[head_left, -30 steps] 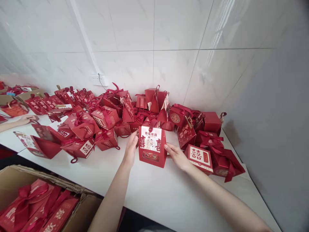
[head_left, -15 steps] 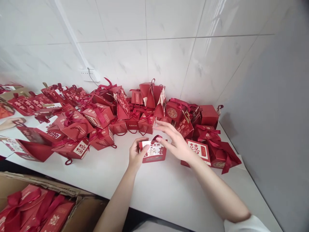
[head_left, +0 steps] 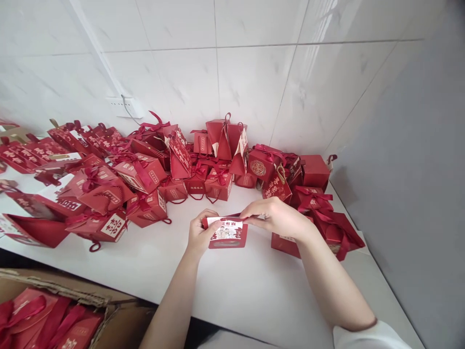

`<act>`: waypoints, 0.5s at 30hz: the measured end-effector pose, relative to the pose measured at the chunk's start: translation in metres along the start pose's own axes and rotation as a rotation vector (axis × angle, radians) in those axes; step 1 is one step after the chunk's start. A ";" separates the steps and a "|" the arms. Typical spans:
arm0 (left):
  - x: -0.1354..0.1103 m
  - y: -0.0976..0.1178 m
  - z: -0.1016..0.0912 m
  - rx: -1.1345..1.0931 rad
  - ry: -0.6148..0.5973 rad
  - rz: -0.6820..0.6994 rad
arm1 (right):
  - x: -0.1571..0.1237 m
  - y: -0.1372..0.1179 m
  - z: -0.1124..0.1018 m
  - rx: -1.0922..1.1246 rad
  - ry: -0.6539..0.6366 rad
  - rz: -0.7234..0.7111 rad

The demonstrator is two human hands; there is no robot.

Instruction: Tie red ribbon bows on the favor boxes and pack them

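A small red and white gift box (head_left: 228, 235), printed with figures and dark red characters, stands on the white table in front of me. My left hand (head_left: 202, 233) grips its left side, thumb on the front face and fingers behind. At the top right edge, my right hand (head_left: 274, 216) pinches a red strip or flap of the box between thumb and fingers. Another red box (head_left: 286, 244) lies just right of it, partly hidden under my right forearm.
Many red gift boxes (head_left: 145, 208) with ribbons crowd the white table (head_left: 232, 286) along the tiled wall. A cardboard carton (head_left: 123, 322) with red boxes stands at the lower left. A grey surface (head_left: 407, 184) borders the right. Part of another person's hand (head_left: 7, 184) shows far left.
My right hand has come down onto the top of the gift box and closed on its red strip or flap. My left hand still holds the left side. The view has shifted slightly.
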State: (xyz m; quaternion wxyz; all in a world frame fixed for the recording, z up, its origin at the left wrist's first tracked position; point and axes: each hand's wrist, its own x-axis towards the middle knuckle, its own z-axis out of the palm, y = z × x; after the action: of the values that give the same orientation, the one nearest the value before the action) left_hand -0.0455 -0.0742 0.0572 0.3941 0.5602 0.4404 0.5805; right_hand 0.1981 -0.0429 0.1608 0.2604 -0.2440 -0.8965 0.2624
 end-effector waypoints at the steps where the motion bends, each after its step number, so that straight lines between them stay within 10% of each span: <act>1: 0.000 0.000 -0.001 -0.005 0.002 -0.001 | 0.001 0.000 0.001 0.022 0.006 0.001; 15: -0.002 0.000 -0.003 -0.036 0.007 -0.035 | -0.005 0.007 -0.006 0.189 -0.067 0.072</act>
State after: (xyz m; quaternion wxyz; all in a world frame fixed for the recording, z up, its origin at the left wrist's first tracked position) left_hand -0.0487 -0.0766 0.0570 0.4126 0.5431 0.4411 0.5832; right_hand 0.2073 -0.0383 0.1591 0.2427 -0.2416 -0.8667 0.3628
